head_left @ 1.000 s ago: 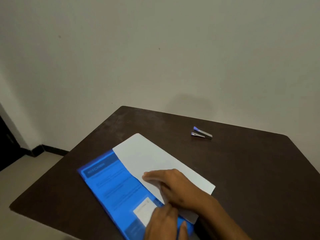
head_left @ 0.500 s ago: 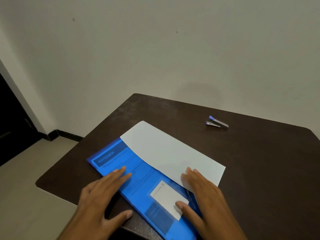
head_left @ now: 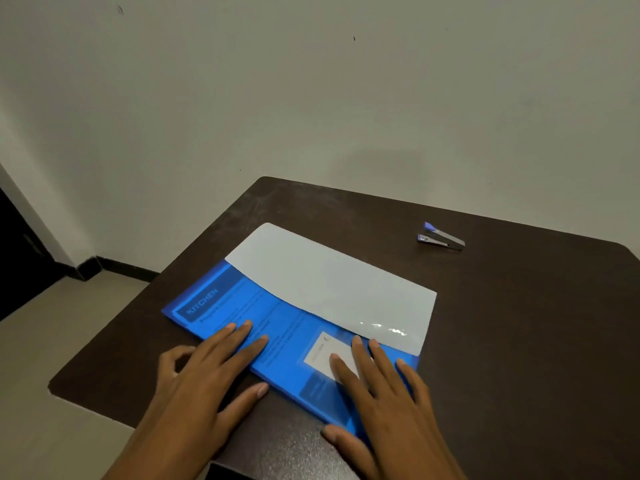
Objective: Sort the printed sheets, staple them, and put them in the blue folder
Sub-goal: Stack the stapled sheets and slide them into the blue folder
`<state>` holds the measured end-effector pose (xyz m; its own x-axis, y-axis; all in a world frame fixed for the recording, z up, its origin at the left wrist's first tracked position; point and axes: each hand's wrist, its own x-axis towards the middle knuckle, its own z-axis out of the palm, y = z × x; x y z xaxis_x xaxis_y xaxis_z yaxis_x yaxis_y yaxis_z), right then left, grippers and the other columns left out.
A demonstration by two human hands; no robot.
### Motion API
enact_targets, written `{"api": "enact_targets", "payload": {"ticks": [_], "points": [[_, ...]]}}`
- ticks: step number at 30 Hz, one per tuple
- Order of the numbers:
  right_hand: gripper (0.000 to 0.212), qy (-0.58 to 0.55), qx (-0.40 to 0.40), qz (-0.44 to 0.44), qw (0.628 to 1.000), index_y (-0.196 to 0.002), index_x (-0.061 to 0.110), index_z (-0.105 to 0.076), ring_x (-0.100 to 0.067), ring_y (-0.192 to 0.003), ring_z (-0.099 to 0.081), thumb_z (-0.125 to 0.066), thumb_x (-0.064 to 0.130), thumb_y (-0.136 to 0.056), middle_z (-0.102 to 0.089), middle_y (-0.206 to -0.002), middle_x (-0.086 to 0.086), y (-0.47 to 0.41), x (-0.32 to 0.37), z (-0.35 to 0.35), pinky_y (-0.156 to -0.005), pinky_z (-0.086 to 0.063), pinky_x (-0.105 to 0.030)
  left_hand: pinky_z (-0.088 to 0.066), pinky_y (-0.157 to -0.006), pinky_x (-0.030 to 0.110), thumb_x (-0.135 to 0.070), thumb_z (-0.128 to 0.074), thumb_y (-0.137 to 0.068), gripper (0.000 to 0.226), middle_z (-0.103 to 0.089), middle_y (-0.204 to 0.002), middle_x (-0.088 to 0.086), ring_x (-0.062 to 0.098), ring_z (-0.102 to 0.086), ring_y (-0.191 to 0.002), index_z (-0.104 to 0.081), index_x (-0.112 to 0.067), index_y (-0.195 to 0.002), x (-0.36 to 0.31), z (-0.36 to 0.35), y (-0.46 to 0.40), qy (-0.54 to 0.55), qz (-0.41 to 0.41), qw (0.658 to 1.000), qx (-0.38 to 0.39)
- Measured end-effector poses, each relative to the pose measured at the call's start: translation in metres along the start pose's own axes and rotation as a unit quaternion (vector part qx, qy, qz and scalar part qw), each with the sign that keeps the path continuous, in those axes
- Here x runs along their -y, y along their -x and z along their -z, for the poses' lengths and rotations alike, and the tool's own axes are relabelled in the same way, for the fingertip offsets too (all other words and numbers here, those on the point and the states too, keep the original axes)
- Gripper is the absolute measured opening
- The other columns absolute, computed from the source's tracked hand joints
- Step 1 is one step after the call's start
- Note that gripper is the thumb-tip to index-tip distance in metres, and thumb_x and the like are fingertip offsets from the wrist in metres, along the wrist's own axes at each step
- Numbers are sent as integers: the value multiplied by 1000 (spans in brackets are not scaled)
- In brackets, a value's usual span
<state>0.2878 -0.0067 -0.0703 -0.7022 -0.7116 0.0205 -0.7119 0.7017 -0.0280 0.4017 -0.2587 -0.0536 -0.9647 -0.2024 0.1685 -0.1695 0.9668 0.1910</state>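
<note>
At the far left you have a dark doorway (head_left: 17,258) and a pale tiled floor (head_left: 52,341) with a black skirting strip (head_left: 114,266) along the foot of the plain off-white wall (head_left: 311,98).

Your left hand (head_left: 204,379) lies flat, palm down, at the near left part of the dark brown wooden worktop (head_left: 519,323). Its grip is released: the fingers are straight, their tips resting on the near left edge of the translucent blue plastic folder (head_left: 284,341), while the thumb lies on the bare worktop just beside the folder's near edge.

The blue folder lies flat on the worktop, turned at an angle to the worktop edge. Through its cover you can read the heading "KITCHEN" on the printed sheets (head_left: 221,306) inside it; the smaller text below is too blurred to read. The folder's pale grey-white flap (head_left: 332,285) lies open on the far side, spread flat on the worktop. A small white label card (head_left: 322,351) sits in a clear pocket on the folder's front.

Your right hand (head_left: 384,393) also lies flat with its grip released, fingers straight and spread across the right end of the folder, one fingertip on the label card, the thumb reaching past the folder's near edge.

Well apart from the folder, toward the far right of the worktop, lies a small blue and silver metal stapler (head_left: 440,236), untouched by either hand.
</note>
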Motion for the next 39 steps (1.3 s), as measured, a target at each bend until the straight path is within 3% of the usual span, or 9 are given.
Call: {"api": "enact_targets", "payload": {"ticks": [3,7,9,11,13,29,32,36,39], "points": [[74,-23,6,-41,999,-148,38,-57,-26,-142,-54,-8,71,-104,-55,-156,-2,-25,-5,10,-111,-27,-41,-33,-106,39,-77,-18,-97,70,-44,-162,-15,-3,-26,-148,-45,-47,-154,13,2,-25,-8,21,999,26],[95,-48,-1,-38,998,-165,46,-7,-19,-163,5,26,79,-82,2,-177,4,-65,-14,19,-128,7,-37,-6,-121,33,-78,8,-82,86,3,-174,-18,-3,8,-156,-1,-51,-163,18,0,-66,-22,19,997,75],[80,-60,-3,-48,997,-166,44,-1,-19,-162,13,12,76,-93,8,-176,3,-86,-20,23,-127,10,-41,-4,-127,40,-79,5,-84,87,5,-175,-14,4,6,-160,3,-46,-165,15,4,-92,-25,22,995,93],[62,-77,-3,-61,995,-166,43,-4,-19,-162,11,-12,62,-108,6,-176,2,-107,-28,22,-128,10,-43,-5,-129,45,-75,-14,-100,76,2,-176,-10,8,3,-161,1,-42,-166,16,4,-119,-29,21,994,101],[60,-78,-11,-67,995,-166,42,-7,-20,-163,9,-19,57,-110,4,-177,0,-125,-36,22,-129,8,-44,-5,-130,47,-63,-25,-107,68,-1,-176,-8,10,1,-162,-2,-39,-167,18,0,-143,-29,18,995,96],[51,-101,-80,-126,984,-164,37,-26,-24,-163,0,-29,44,-114,-12,-176,-6,-217,-85,15,-130,-2,-47,-3,-128,64,-53,-25,-111,61,-1,-177,-4,15,3,-163,-9,-36,-168,18,-31,-242,39,38,995,78],[55,-132,-132,-109,976,-162,34,-33,-20,-163,-6,-39,49,-110,-19,-174,-2,-209,-87,14,-130,-5,-44,-3,-127,64,-51,-24,-112,61,1,-177,-3,18,4,-163,-6,-34,-168,15,-33,-239,17,44,997,63],[48,-243,-293,-156,912,-145,25,-57,-16,-139,-48,-68,38,-100,-59,-146,3,-189,-120,20,-120,-33,-40,-2,-127,57,-24,-42,-108,69,-3,-177,0,19,-3,-163,-7,-28,-169,2,-26,-243,3,18,1000,-2],[43,-272,-370,-268,847,-136,16,-63,-25,-123,-54,-72,13,-94,-65,-129,-5,-174,-171,22,-106,-45,-39,-6,-126,49,-12,-53,-100,74,-20,-174,1,17,-18,-160,-22,-26,-167,-22,-18,-259,51,-19,997,-63]]}}
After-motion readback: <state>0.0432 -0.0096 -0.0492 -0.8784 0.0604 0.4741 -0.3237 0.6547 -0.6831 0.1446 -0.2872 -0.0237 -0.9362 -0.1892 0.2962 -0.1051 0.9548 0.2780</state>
